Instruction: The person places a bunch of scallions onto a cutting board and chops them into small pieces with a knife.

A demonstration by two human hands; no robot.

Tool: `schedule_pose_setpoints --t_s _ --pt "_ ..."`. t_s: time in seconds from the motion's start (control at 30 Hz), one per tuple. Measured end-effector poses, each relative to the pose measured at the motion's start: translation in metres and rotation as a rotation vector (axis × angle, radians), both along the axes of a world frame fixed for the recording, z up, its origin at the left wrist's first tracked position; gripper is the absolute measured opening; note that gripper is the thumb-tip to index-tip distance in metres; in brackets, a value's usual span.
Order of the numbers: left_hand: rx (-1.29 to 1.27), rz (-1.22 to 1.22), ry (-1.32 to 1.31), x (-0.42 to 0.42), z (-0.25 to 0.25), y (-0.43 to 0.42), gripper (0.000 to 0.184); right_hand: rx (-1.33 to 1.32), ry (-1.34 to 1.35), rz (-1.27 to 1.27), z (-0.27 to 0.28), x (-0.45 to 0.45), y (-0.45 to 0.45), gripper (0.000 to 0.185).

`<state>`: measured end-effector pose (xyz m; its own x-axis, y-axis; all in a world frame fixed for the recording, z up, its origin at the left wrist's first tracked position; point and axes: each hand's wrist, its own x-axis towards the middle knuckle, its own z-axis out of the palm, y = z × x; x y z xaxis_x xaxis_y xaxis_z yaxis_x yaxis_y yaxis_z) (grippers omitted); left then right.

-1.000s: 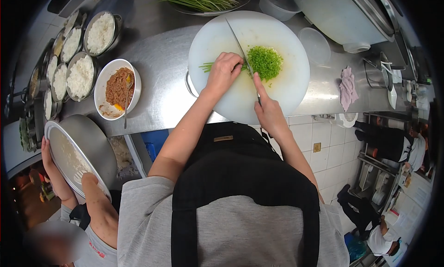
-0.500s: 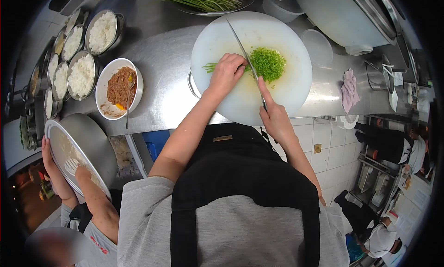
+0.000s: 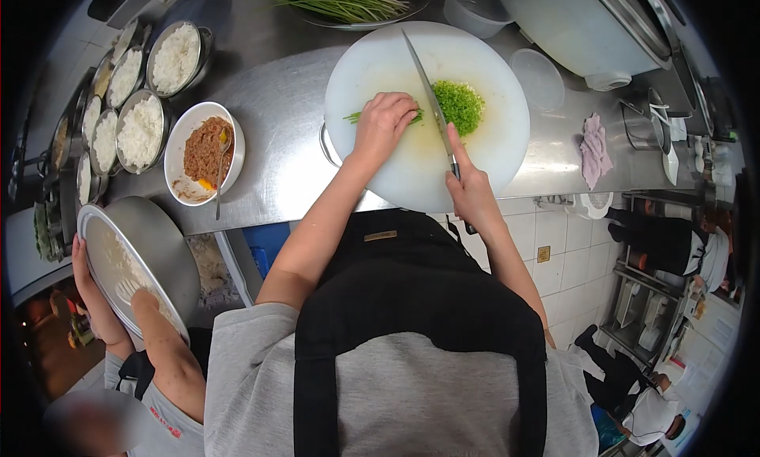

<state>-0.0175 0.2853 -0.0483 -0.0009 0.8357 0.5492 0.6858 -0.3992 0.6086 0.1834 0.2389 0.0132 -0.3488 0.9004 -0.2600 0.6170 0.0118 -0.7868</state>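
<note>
Chopping on a round white cutting board [image 3: 412, 172], which lies on the steel worktop [image 3: 277, 156]. Your left hand [image 3: 383, 122], on the left half of the board, has its grip pressed together over a small bundle of green stalks [image 3: 353, 118]; cut ends show on both sides of the fingers. Your right hand [image 3: 470, 189], at the board's near edge, has its grip closed around the black handle of the knife [image 3: 423, 77], the index finger stretched along the base of the blade. The blade slants across the middle of the board, tip toward the far edge, between the held stalks and the finely chopped greens [image 3: 461, 107] on the right half. Whether the edge touches the board cannot be told from this angle.

For even pieces, keep the stalks aligned and square to the blade, tuck the left fingertips behind the knuckles, and shift that hand back in small, equal steps. Short strokes with the tip low should suit such thin stalks; loose pressure would probably let them roll and fan. Beyond the board's far edge lies a larger bunch of long green stems [image 3: 340, 0].
</note>
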Motion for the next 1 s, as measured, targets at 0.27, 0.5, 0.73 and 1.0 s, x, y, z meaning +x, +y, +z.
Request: schedule_pose_setpoints --t_s 0.27,0.5,0.73,1.0 --pt "-0.115 0.038 -0.065 -0.001 0.002 -0.003 0.012 0.096 0.015 0.127 0.006 0.004 -0.015 0.082" --pt "-0.076 0.002 -0.003 -0.001 0.002 -0.003 0.011 -0.059 -0.075 0.100 0.017 0.001 -0.017 0.079" --pt "-0.045 -0.029 -0.007 0.000 0.008 -0.008 0.013 0.009 -0.029 0.129 0.008 0.003 -0.017 0.080" --pt "-0.089 -0.018 -0.033 -0.003 -0.001 -0.001 0.012 0.081 -0.025 0.137 0.009 0.001 -0.020 0.081"
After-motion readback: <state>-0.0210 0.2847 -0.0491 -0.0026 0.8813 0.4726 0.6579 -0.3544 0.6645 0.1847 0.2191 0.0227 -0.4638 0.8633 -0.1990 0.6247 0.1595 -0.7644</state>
